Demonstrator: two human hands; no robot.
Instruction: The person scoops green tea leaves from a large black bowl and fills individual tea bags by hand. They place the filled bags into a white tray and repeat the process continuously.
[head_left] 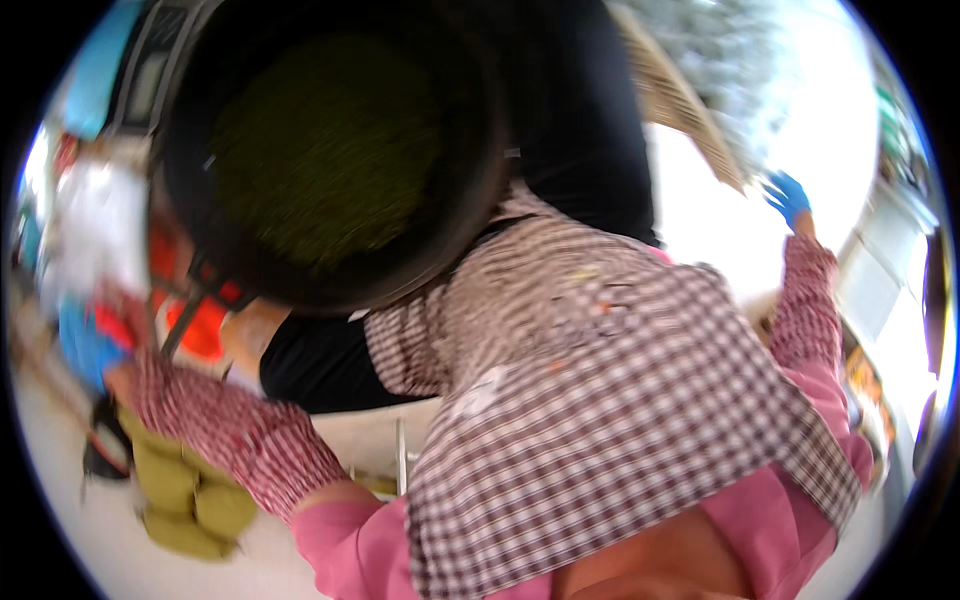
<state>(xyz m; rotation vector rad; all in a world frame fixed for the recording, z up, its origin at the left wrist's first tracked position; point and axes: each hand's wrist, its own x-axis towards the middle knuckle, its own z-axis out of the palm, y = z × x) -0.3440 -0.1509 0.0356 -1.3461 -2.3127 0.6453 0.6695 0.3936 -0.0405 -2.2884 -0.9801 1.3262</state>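
A large dark pot (480,190) with dark green contents (330,150) stands in front of me, to the left of centre. Out to the left, my left hand (88,340), in a blue glove, is beside a red thing (112,325) and below a whitish plastic bag (100,225). Motion blurs its fingers, so a hold cannot be made out. My right hand (789,197), also gloved in blue, reaches far to the right with its fingers apart. It is close to the ribbed edge of a tan woven tray (690,95) holding blurred grey-white stuff (715,50).
Orange-red objects (205,325) lie below the pot's left side. An olive-green cushion-like bundle (185,490) is on the floor at lower left. A pale grey box-like unit (890,255) stands at the right. A checked apron (600,380) covers my front.
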